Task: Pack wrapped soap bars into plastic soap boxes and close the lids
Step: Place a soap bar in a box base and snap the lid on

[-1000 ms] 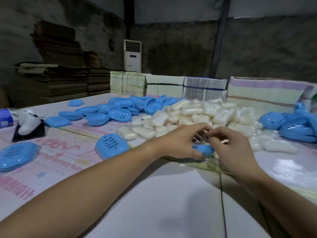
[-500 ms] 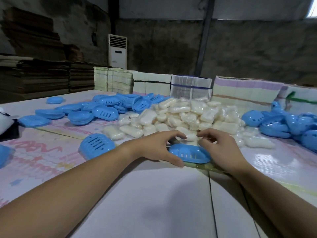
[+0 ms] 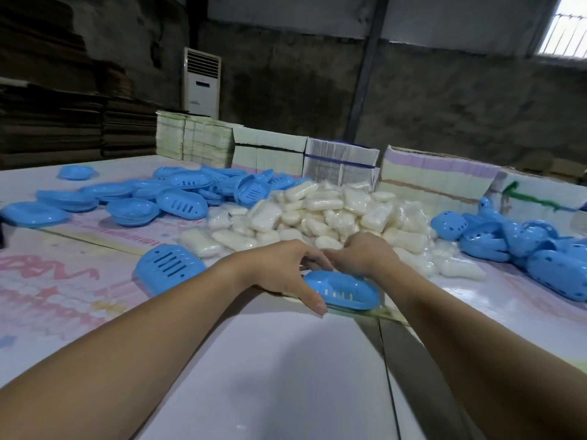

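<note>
Since a moment earlier the left hand [image 3: 286, 268] and right hand [image 3: 365, 255] had barely shifted, fingers curled gripping the soap box [image 3: 343, 290] near the tabletop [image 3: 254, 376] seam, likely pressing it closed; release came next.

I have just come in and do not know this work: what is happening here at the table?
A person is packing soap at a table. The left hand holds a blue soap box with its thumb along the near edge. The right hand reaches over the far side of the box, to the edge of the pile of wrapped soap bars; what its fingers hold is hidden. The box looks open and empty. More blue box parts lie on the left, and closed-looking boxes on the right.
</note>
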`<state>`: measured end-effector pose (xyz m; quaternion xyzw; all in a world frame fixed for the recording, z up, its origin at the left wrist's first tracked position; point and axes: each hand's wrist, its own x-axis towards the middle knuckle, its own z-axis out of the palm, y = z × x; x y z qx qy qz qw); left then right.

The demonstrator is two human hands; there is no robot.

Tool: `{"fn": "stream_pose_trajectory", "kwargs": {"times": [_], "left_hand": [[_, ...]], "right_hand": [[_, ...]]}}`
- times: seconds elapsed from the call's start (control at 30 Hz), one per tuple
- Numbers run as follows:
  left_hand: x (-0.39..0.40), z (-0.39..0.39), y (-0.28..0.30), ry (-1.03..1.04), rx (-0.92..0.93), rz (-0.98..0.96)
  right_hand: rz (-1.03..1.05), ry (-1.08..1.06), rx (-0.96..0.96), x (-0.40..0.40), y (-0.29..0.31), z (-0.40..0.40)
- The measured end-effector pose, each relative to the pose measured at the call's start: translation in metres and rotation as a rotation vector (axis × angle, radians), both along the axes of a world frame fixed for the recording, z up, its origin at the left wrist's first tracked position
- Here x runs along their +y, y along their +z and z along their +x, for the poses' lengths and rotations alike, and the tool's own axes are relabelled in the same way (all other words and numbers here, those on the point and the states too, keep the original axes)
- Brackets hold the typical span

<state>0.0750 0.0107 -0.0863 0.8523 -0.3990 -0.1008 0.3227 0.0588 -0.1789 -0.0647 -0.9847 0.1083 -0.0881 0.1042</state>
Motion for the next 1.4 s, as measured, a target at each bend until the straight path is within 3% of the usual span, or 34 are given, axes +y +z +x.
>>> {"fn": "stream_pose_trajectory", "kwargs": {"times": [0.1, 0.33, 0.53, 0.7, 0.97, 1.23, 1.4], "left_hand": [[0.000, 0.002, -0.002, 0.008, 0.002, -0.015], [0.000, 0.005, -0.004, 0.023, 0.001, -0.018], [-0.002, 0.004, -0.004, 0.040, 0.027, -0.008], [-0.003, 0.003, -0.006, 0.051, 0.089, -0.076], [-0.008, 0.003, -0.011, 0.075, 0.099, -0.124], [-0.007, 0.001, -0.008, 0.053, 0.072, -0.143], [-0.007, 0.001, -0.007, 0.053, 0.066, -0.116]], "right_hand": [[-0.055, -0.045, 0.014, 0.003, -0.006, 0.007], [0.102, -0.134, -0.008, -0.020, -0.001, -0.003], [0.478, -0.113, -0.038, -0.054, 0.011, -0.037], [0.647, -0.009, -0.179, -0.066, 0.006, -0.070], [0.511, 0.275, -0.047, -0.046, 0.002, -0.079], [0.527, 0.357, 0.008, -0.048, -0.004, -0.078], [0.588, 0.293, -0.020, -0.065, 0.003, -0.085]]}}
